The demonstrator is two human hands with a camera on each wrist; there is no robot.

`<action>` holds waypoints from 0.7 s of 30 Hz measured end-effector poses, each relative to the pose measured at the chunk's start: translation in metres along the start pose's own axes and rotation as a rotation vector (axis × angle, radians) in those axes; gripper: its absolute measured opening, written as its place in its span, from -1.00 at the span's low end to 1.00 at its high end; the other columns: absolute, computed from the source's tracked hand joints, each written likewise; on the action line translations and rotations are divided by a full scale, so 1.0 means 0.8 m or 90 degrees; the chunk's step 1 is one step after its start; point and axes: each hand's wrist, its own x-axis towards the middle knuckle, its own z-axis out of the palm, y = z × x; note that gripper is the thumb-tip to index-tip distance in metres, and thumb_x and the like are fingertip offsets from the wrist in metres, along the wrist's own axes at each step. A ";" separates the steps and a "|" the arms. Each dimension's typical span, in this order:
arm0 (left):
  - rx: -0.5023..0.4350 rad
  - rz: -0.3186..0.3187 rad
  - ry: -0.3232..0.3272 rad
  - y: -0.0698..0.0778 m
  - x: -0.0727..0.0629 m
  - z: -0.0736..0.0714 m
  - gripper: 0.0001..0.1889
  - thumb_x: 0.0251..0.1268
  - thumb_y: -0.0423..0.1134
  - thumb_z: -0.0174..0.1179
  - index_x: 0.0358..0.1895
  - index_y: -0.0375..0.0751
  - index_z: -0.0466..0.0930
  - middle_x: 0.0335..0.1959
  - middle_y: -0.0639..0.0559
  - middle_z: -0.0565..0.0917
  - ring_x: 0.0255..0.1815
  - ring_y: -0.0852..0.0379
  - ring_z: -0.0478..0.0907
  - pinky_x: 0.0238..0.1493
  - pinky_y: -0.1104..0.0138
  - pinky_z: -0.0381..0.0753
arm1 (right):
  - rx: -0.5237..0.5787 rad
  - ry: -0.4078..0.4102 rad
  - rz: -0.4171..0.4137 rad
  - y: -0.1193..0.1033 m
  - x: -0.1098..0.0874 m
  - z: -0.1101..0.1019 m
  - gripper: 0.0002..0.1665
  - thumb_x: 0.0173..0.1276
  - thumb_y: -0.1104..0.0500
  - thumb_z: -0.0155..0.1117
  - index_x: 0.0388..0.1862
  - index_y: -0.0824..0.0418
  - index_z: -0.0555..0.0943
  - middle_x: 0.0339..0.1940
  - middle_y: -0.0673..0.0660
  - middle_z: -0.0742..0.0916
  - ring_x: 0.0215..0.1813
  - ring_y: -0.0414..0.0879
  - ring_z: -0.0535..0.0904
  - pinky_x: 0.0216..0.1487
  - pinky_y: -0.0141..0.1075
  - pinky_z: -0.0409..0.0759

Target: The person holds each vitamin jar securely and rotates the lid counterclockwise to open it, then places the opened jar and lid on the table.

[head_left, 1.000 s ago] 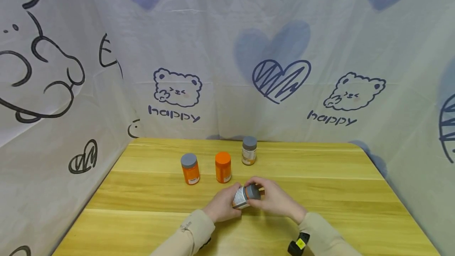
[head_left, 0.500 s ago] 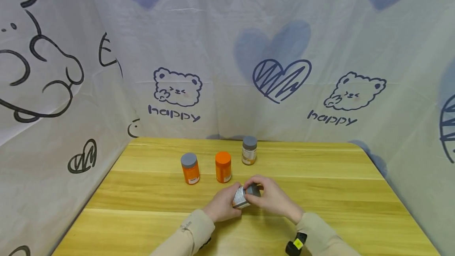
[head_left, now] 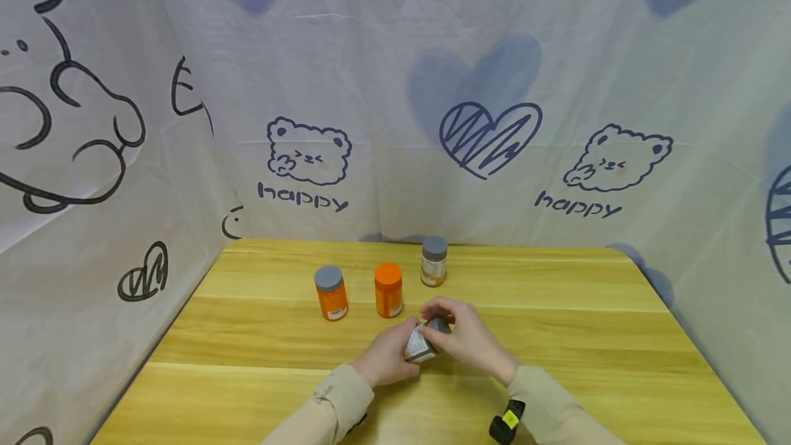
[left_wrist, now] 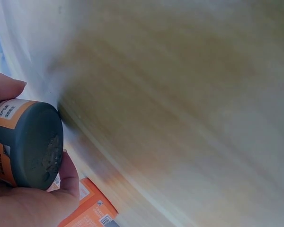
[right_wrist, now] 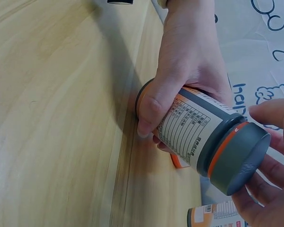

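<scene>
My left hand point(head_left: 384, 357) grips the body of a pill bottle point(head_left: 419, 344) above the table, tilted with its cap toward the right. Its label is white and orange, and the dark grey base point(left_wrist: 40, 146) faces the left wrist camera. My right hand point(head_left: 466, 338) has its fingers curled round the grey cap point(head_left: 440, 325), partly covering it. In the right wrist view, an orange ring point(right_wrist: 227, 147) shows between the cap and the bottle's shoulder. The right fingers point(right_wrist: 270, 177) lie along the cap's far and lower side.
Beyond the hands stand an orange bottle with a grey cap point(head_left: 330, 293), an orange bottle with an orange cap point(head_left: 388, 290) and a pale-labelled bottle with a grey cap point(head_left: 434, 261). The wooden table point(head_left: 247, 335) ends at a printed white curtain point(head_left: 395, 204).
My right hand has shifted left and turned about the cap, covering more of it. The left hand and the bottle it grips stay nearly still.
</scene>
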 end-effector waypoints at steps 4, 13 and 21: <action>0.001 -0.002 -0.001 0.001 0.000 -0.001 -0.40 -0.07 -0.45 0.46 0.11 -0.15 0.43 -0.06 0.01 0.67 -0.11 0.22 0.57 -0.01 0.36 0.57 | -0.006 0.002 0.009 0.002 0.001 0.001 -0.71 0.34 0.14 0.41 0.01 0.14 0.64 -0.05 0.14 0.78 -0.03 -0.07 0.67 0.00 -0.26 0.64; -0.009 -0.009 -0.007 0.004 -0.002 -0.002 -0.40 -0.05 -0.45 0.45 0.11 -0.14 0.43 -0.04 0.00 0.68 -0.10 0.20 0.58 -0.01 0.35 0.58 | -0.027 -0.023 0.087 0.007 -0.004 -0.001 -0.55 0.34 -0.01 0.40 0.09 0.20 0.61 0.00 0.17 0.74 -0.09 -0.06 0.62 -0.14 -0.35 0.59; -0.001 0.000 0.001 0.006 -0.002 -0.001 -0.41 -0.09 -0.45 0.47 0.08 -0.16 0.44 -0.11 0.02 0.66 -0.17 0.22 0.54 -0.06 0.37 0.56 | -0.030 -0.054 0.116 0.009 -0.009 -0.005 -0.53 0.33 -0.11 0.39 0.05 0.16 0.60 -0.09 0.11 0.71 -0.15 -0.12 0.55 -0.23 -0.36 0.54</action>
